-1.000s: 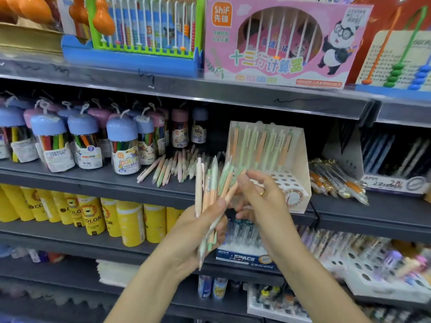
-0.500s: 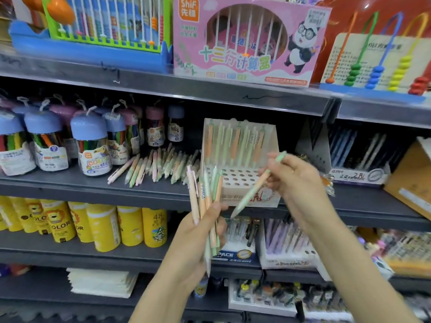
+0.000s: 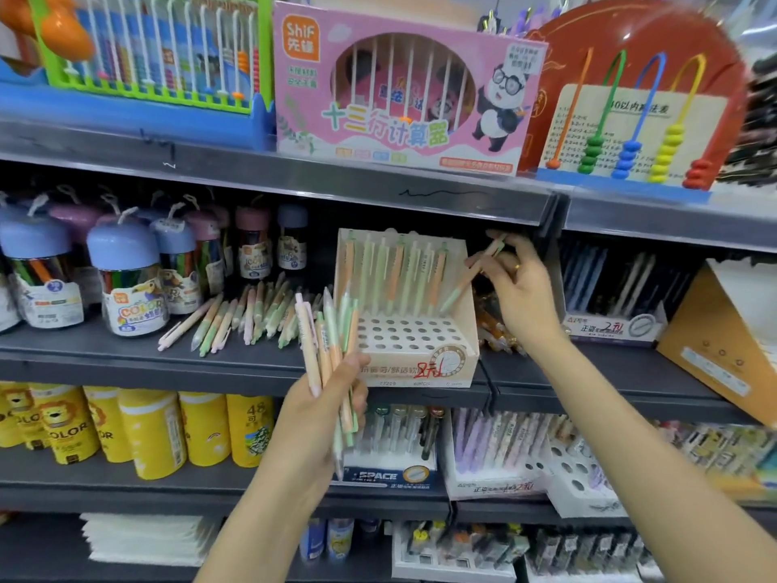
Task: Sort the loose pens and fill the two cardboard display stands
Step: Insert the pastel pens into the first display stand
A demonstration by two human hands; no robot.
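On the dark grey metal shelf (image 3: 105, 359) at chest level stood a white cardboard display stand (image 3: 458, 330) with a perforated base, its back row holding upright orange and green pens (image 3: 395, 271) while most front holes stood vacant. The person's left hand (image 3: 323, 410) gripped a fanned bundle of pastel peach and green pens (image 3: 332, 342), thumb pressed across the barrels, in front of the stand's lower left corner. The right hand (image 3: 521, 288) pinched a single peach-and-green pen (image 3: 471, 275) between thumb and fingertips, slanted tip-down over the stand's right wall. A loose pile of pastel pens (image 3: 248, 313) lay on the shelf just left of the stand, beside blue-capped clear crayon jars (image 3: 126, 284).
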